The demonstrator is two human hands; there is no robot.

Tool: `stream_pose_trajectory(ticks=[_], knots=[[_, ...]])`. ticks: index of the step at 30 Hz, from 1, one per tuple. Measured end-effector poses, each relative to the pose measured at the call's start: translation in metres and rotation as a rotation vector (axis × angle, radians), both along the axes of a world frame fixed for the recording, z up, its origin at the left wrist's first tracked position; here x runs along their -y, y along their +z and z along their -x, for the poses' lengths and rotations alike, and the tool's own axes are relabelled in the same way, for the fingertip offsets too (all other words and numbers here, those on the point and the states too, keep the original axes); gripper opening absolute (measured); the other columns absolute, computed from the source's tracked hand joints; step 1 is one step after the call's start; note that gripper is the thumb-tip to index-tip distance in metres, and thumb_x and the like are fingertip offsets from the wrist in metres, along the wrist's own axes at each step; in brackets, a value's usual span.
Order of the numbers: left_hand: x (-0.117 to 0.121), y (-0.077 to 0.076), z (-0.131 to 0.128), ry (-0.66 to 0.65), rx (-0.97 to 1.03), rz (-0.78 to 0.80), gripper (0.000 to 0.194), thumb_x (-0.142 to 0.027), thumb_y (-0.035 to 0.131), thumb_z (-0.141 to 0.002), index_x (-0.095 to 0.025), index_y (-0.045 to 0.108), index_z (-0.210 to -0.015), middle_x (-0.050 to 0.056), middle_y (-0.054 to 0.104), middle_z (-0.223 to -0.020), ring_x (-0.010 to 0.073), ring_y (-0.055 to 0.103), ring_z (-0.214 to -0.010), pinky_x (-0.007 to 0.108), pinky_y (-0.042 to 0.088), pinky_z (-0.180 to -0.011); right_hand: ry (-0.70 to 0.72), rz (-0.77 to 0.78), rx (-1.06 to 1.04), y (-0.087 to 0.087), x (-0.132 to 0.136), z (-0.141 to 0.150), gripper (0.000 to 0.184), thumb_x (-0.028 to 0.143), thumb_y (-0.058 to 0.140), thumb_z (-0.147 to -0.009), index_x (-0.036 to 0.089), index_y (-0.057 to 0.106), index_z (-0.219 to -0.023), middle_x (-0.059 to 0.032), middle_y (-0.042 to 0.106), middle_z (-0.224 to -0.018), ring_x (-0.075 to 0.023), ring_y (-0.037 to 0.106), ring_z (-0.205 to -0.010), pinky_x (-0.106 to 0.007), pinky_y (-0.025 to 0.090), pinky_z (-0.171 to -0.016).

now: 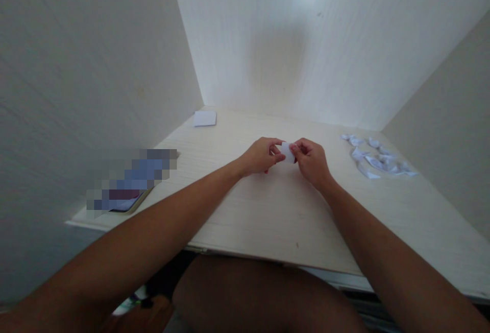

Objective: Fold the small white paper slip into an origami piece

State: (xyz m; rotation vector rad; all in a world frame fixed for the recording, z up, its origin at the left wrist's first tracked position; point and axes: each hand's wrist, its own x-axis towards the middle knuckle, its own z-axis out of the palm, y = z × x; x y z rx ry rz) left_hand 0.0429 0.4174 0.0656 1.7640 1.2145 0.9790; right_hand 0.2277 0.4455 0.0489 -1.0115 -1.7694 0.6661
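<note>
A small white piece of paper (287,152) is held up between my two hands, just above the tabletop. My right hand (312,159) pinches its right side, with the thumb lying across the front. At the left edge, my left hand (262,155) has its thumb and index finger on the paper, curled with a gap between them. Folded or twisted bits of white paper (386,162) lie in a loose group to the right of my right hand.
On the white table (248,220), a small stack of white paper (205,118) lies at the back left corner. A phone-like flat device (133,190), partly blurred out, lies near the left edge. Pale panels (268,31) enclose the back and both sides. My legs are below the front edge.
</note>
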Motion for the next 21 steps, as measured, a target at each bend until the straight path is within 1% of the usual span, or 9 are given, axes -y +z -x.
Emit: stream_pose_trajectory(ticks=[3,7,10,13,14,16,19,21], knots=[[0.000,0.001,0.000,0.003,-0.007,-0.016,0.045,-0.020,0.071,-0.083,-0.011,0.073,-0.127,0.005,0.073,-0.074,0.0105,0.051,-0.042,0.023,0.042,-0.036,0.001,0.011,-0.011,0.000,-0.001,0.000,0.024,0.039,0.062,-0.089,0.021,0.063,-0.073,0.0005,0.060,-0.062,-0.0153,0.051,-0.057,-0.030,0.037,-0.057],[-0.001,0.000,0.000,0.023,-0.016,-0.022,0.041,-0.020,0.072,-0.083,-0.010,0.074,-0.123,0.007,0.074,-0.079,0.0098,0.050,-0.042,0.023,0.041,-0.034,0.011,0.044,-0.039,0.001,-0.002,-0.001,0.023,0.038,0.064,-0.087,0.021,0.064,-0.071,0.0009,0.060,-0.060,-0.0150,0.051,-0.056,-0.031,0.037,-0.058],[-0.002,-0.002,-0.001,0.033,0.024,-0.037,0.050,-0.021,0.075,-0.082,-0.009,0.069,-0.130,0.008,0.075,-0.085,0.0115,0.056,-0.048,0.022,0.045,-0.035,0.012,0.086,-0.105,0.003,-0.002,-0.002,0.023,0.038,0.065,-0.086,0.021,0.063,-0.071,0.0012,0.060,-0.059,-0.0148,0.052,-0.056,-0.031,0.038,-0.059],[0.001,-0.003,-0.006,0.027,0.121,-0.054,0.062,-0.017,0.080,-0.077,-0.008,0.063,-0.137,0.009,0.075,-0.090,0.0160,0.066,-0.062,0.022,0.052,-0.039,0.008,0.142,-0.216,0.005,-0.004,-0.003,0.026,0.040,0.065,-0.086,0.021,0.061,-0.070,0.0007,0.061,-0.060,-0.0149,0.054,-0.057,-0.030,0.040,-0.059],[0.002,-0.004,-0.008,0.036,0.152,-0.063,0.061,-0.017,0.080,-0.077,-0.008,0.064,-0.135,0.009,0.075,-0.090,0.0169,0.068,-0.066,0.022,0.054,-0.041,0.005,0.166,-0.256,0.005,-0.004,-0.002,0.026,0.041,0.065,-0.086,0.021,0.060,-0.069,0.0006,0.061,-0.060,-0.0149,0.054,-0.057,-0.030,0.040,-0.058],[0.005,-0.004,-0.014,0.072,0.211,-0.084,0.050,-0.017,0.080,-0.078,-0.009,0.068,-0.126,0.010,0.075,-0.090,0.0171,0.069,-0.068,0.022,0.057,-0.042,-0.001,0.217,-0.332,0.005,-0.004,-0.001,0.026,0.041,0.066,-0.085,0.021,0.060,-0.070,0.0003,0.061,-0.061,-0.0146,0.054,-0.057,-0.029,0.038,-0.056],[0.009,-0.006,-0.021,0.127,0.292,-0.113,0.031,-0.023,0.079,-0.081,-0.009,0.073,-0.108,0.012,0.077,-0.091,0.0178,0.070,-0.072,0.023,0.060,-0.044,-0.002,0.289,-0.425,0.004,-0.004,0.002,0.027,0.044,0.068,-0.083,0.021,0.058,-0.073,-0.0002,0.061,-0.065,-0.0143,0.055,-0.057,-0.028,0.034,-0.053],[0.011,-0.007,-0.024,0.152,0.337,-0.125,0.025,-0.026,0.078,-0.082,-0.010,0.073,-0.099,0.012,0.077,-0.089,0.0189,0.072,-0.075,0.024,0.061,-0.044,0.006,0.321,-0.469,0.003,-0.003,0.004,0.030,0.048,0.069,-0.082,0.022,0.056,-0.074,-0.0003,0.062,-0.067,-0.0142,0.055,-0.058,-0.027,0.033,-0.052]])
